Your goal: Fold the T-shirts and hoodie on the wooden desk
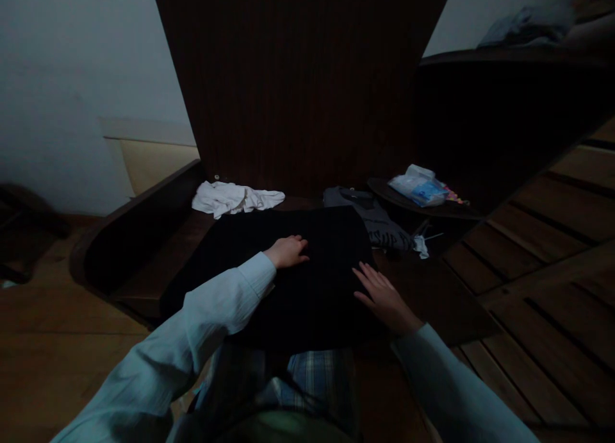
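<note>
A black cloth item (312, 302), too dark to tell its exact kind, lies spread over a dark wooden surface in front of me. My left hand (288, 252) rests on the middle of it, fingers stretched out and pointing right. At its right side, my right hand (382, 297) lies with the fingers spread, touching the cloth near its edge. Neither hand grips anything. Behind the cloth sit a crumpled white cloth (230, 199) on the left and a grey fabric item with dark lettering (384, 228) on the right.
A raised dark wooden side (139, 206) bounds the surface at left, and a tall dark panel (302, 90) stands behind. On a small shelf (461, 210) at right lies a clear and blue plastic packet (420, 188). Wooden slats (542, 289) extend along the right.
</note>
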A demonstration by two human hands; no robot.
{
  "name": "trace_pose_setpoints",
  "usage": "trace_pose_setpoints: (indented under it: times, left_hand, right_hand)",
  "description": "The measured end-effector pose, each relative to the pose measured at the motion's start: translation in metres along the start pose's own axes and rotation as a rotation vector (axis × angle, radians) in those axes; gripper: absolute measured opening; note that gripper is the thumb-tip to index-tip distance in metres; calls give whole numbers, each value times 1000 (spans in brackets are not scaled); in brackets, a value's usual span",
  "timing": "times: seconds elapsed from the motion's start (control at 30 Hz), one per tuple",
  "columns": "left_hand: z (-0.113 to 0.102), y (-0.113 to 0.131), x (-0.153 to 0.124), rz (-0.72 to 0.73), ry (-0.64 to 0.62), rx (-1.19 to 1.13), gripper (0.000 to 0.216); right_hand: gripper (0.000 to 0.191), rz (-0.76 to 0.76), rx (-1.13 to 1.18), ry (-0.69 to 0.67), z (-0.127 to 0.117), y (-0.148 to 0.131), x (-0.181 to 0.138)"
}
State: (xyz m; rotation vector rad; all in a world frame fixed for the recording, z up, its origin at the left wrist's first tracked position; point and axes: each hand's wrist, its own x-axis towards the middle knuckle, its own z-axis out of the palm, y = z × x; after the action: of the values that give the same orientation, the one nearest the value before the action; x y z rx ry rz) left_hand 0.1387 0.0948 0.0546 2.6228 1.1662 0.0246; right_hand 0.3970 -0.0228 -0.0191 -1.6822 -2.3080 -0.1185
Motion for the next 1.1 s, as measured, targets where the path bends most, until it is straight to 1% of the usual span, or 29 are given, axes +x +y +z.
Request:
trace_pose_setpoints:
  times: [0.07,0.13,0.2,0.27,0.33,0.37,0.43,0.5,0.57,0.63,0.73,0.8,0.9,0.97,1.1]
  left_hand:
    - [-7,-15,-18,-45,-7,-1,38]
    - [-15,-36,-39,-116,44,-25,45]
    - [-24,-62,-64,-209,65,-23,49]
    - [-32,-89,-88,-325,71,22,53]
    - [-37,-112,-110,-450,77,89,55]
    - [-38,-122,-120,-520,75,120,56]
    - [-39,-136,-135,-607,50,149,57]
    - [-37,-145,-146,-654,29,152,56]
    - [-34,-149,-152,-694,50,148,56]
    - [-30,-152,-153,-743,89,132,58]
    - [-23,-158,-153,-779,134,68,60]
    - [-19,-162,-152,-761,149,-20,56]
    - [-14,-166,-150,-688,198,-170,45]
    - [-12,-166,-149,-639,240,-228,39]
    - [-12,-159,-144,-603,330,-278,34]
  right_hand:
    - [51,2,-21,-27,3,2,-1]
    - [52,6,6,-60,0,4,-1]
    - [49,5,72,-70,-9,2,1]
    - [44,-3,172,-41,-23,-7,6]
    - [38,-20,302,-13,-41,-24,15]
    - [36,-35,376,-26,-50,-36,22]
    - [33,-107,531,-69,-64,-61,40]
    - [30,-182,698,-143,-67,-86,65]
    - [27,-183,892,-246,-57,-110,93]
    - [24,-161,1071,-307,-37,-133,122]
    - [16,-163,1196,-338,0,-158,159]
    - [15,-122,1268,-393,20,-167,176]
    - [14,-76,1358,-438,40,-170,189]
    - [12,-64,1405,-421,47,-167,190]
    - [10,-47,1449,-359,52,-164,187]
